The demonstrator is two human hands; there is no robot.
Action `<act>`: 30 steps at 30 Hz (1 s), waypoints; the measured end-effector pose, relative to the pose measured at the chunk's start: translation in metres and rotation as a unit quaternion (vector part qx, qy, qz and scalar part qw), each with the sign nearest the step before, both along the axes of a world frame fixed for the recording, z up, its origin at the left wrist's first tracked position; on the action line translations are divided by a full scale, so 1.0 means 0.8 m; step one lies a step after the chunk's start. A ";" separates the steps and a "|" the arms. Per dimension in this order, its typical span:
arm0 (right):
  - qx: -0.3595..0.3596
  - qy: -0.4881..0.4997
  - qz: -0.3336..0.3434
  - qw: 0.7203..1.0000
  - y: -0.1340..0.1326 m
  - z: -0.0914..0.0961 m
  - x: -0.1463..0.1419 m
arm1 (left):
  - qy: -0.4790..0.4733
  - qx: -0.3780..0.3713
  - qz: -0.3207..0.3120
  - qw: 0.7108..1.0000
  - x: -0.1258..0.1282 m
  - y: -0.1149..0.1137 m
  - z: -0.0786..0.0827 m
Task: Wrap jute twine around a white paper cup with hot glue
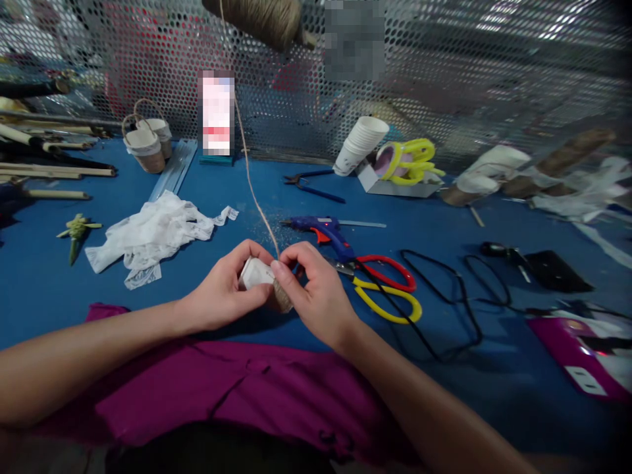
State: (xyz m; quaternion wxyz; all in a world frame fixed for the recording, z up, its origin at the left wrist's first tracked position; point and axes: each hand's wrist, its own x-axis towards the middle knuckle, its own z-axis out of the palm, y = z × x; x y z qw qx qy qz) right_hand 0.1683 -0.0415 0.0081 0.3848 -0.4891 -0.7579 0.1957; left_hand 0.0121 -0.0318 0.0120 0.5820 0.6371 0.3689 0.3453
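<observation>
Because the twine drops in an almost straight line from the big spool at the perforated metal screen, it probably has some tension on it where it meets the small paper cup between the person's hands. That cup is tilted on its side just above the blue tabletop, near its front edge, its white end toward the left and its brown, twine-covered end toward the right. The left hand is curled closed around the white part, thumb below and fingers above, seemingly to steady it without covering the wrapped part. The right hand has thumb and forefinger pinched together on the strand where it reaches the cup, likely so the line cannot slip; its other fingers are bent, and whether they touch the cup is hidden. Just beyond lies a blue glue gun with a glue stick in its back, nozzle pointing left, perhaps left close for easy reach. Scissors with red and yellow handles lie beside the right hand, while crumpled white lace sits to the left, apart from the cup.
</observation>
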 end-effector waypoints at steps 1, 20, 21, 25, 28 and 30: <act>0.000 -0.001 0.001 1.000 0.000 0.000 0.000 | 0.001 -0.003 -0.001 1.000 0.000 0.000 0.000; -0.150 -0.173 -0.241 0.943 0.082 -0.017 0.100 | -0.019 -0.012 -0.040 0.999 -0.004 0.011 -0.007; -0.159 -0.162 -0.243 0.943 0.084 -0.016 0.099 | -0.024 -0.006 -0.040 0.999 -0.005 0.012 -0.007; -0.180 -0.093 -0.259 0.944 0.078 -0.006 0.098 | -0.033 0.005 -0.031 0.999 -0.008 0.016 -0.009; -0.180 -0.016 -0.249 0.952 0.065 0.008 0.097 | -0.024 0.007 -0.028 0.999 -0.010 0.018 -0.011; -0.197 0.033 -0.220 0.955 0.054 0.017 0.096 | -0.023 0.014 -0.033 0.999 -0.012 0.019 -0.013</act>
